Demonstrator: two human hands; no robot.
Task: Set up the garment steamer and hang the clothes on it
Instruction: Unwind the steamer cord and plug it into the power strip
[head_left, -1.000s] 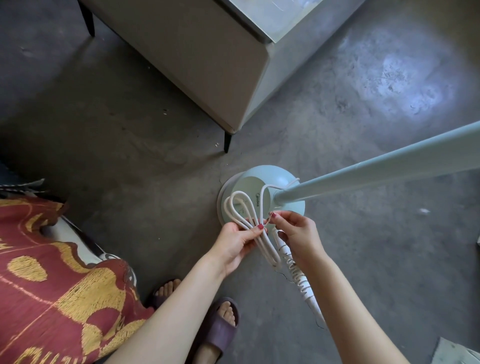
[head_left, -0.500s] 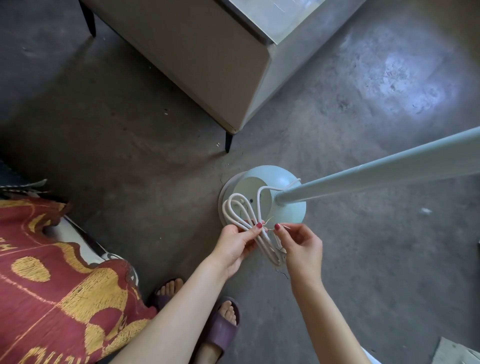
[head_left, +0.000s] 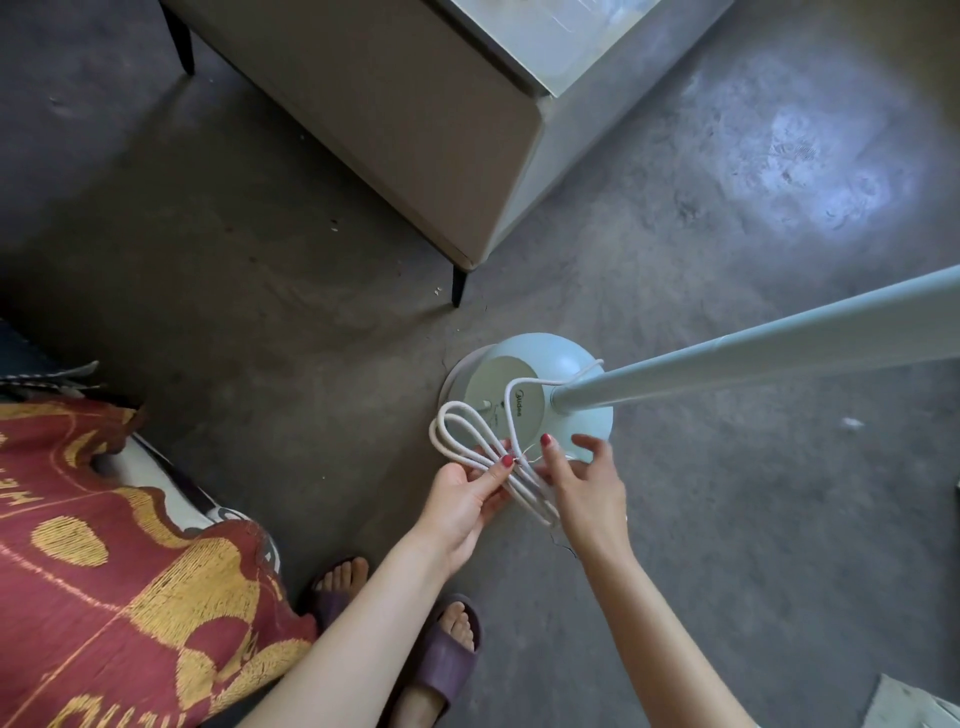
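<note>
The garment steamer stands on the concrete floor: a round pale-green base (head_left: 563, 364) and a pale pole (head_left: 753, 358) that runs up toward the right edge. Its white power cord (head_left: 457, 431) is bundled in loops in front of the base, held together by a thin twist tie. My left hand (head_left: 467, 499) grips the middle of the bundle from the left. My right hand (head_left: 584, 483) is at the tie on the bundle's right side, thumb and forefinger at the thin wire, the other fingers spread. No clothes hang on the steamer.
A beige cabinet (head_left: 395, 130) on dark legs stands behind the steamer. A red and gold patterned cloth (head_left: 104, 571) covers something at the lower left. My feet in purple slippers (head_left: 441, 660) are just below the hands. A pale object (head_left: 919, 706) sits at the bottom right corner.
My right hand has shifted from pinching the tie with curled fingers to a more spread pose at the bundle. The corrugated hose below the hands one second ago is out of sight now.
</note>
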